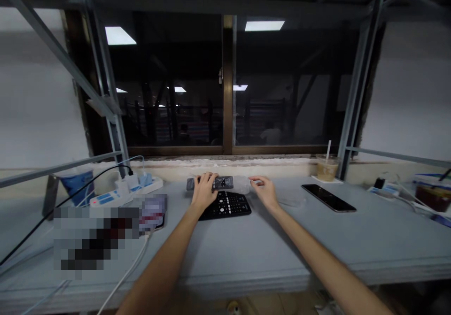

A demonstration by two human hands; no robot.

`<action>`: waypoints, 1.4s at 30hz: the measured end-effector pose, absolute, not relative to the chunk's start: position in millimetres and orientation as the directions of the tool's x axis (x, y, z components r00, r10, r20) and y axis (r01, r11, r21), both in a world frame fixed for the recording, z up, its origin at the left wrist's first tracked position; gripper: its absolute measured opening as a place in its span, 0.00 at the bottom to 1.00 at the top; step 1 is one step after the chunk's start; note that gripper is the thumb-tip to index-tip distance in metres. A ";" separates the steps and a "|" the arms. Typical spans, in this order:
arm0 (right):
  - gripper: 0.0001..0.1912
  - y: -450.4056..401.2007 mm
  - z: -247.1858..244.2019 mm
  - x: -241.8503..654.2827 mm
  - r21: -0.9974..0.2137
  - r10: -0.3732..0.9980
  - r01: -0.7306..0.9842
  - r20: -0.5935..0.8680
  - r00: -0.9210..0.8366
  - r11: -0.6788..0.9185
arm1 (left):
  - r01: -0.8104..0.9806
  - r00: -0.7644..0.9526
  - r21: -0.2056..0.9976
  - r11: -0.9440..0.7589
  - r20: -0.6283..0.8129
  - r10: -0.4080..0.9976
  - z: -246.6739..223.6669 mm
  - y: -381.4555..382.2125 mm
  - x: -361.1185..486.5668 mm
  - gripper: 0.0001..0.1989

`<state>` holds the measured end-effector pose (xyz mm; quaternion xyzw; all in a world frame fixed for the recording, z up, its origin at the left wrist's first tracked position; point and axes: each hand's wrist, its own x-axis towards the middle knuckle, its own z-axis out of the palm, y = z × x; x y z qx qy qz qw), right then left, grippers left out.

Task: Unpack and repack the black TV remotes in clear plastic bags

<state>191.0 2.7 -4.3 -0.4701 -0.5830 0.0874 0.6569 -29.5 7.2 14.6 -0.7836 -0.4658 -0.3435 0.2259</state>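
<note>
On the counter point(246, 249), behind bare remotes point(236, 205), my left hand point(205, 190) grips a remote control point(225, 182), apparently sleeved; at the plastic sleeve point(241, 183)'s loose, unfolded end, my right hand point(266, 193) curls, grip indeterminate.

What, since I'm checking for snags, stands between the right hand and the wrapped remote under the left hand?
Clear plastic film does: it wraps the remote and extends past its right end toward the right hand. Nothing else visible stands there; the left hand lies over the remote, further left.
</note>
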 end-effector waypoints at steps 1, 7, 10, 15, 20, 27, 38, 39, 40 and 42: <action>0.11 2.3 -4.4 190.5 -0.725 0.670 0.430 0.678 0.303 0.538 | 0.883 0.337 -0.037 -0.468 0.743 0.578 14.3 7.2 -29.3 0.22; 0.10 0.5 -4.4 187.8 -0.747 0.699 0.390 0.654 0.288 0.538 | 0.871 0.331 0.005 -0.492 0.734 0.593 11.8 10.0 -31.3 0.28; 0.11 -1.1 -2.1 187.0 -0.745 0.690 0.382 0.659 0.300 0.546 | 0.875 0.305 0.037 -0.484 0.733 0.608 11.8 10.9 -32.7 0.27; 0.10 -7.9 3.1 181.3 -0.712 0.678 0.367 0.694 0.242 0.598 | 0.875 0.318 0.038 -0.483 0.707 0.631 12.9 9.8 -32.2 0.27; 0.09 -10.1 1.9 178.3 -0.639 0.633 0.433 0.753 0.181 0.636 | 0.860 0.359 0.013 -0.511 0.695 0.623 13.6 9.1 -30.4 0.28; 0.15 -3.9 -3.8 180.7 -0.691 0.713 0.417 0.689 0.130 0.591 | 0.853 0.388 -0.010 -0.521 0.679 0.623 14.6 8.7 -29.4 0.27; 0.14 -5.7 -3.9 177.0 -0.767 0.776 0.363 0.610 0.161 0.528 | 0.839 0.418 0.008 -0.543 0.629 0.655 18.8 7.6 -30.2 0.24; 0.14 -5.6 -4.5 176.7 -0.766 0.779 0.368 0.609 0.151 0.527 | 0.843 0.415 0.008 -0.538 0.627 0.659 19.2 7.1 -30.2 0.24; 0.14 -5.5 -5.2 176.3 -0.762 0.781 0.373 0.610 0.138 0.529 | 0.846 0.412 0.007 -0.533 0.625 0.663 19.5 6.7 -30.2 0.24; 0.14 -5.6 -6.3 175.7 -0.748 0.777 0.383 0.619 0.111 0.542 | 0.850 0.412 0.000 -0.527 0.624 0.664 19.4 6.4 -30.3 0.24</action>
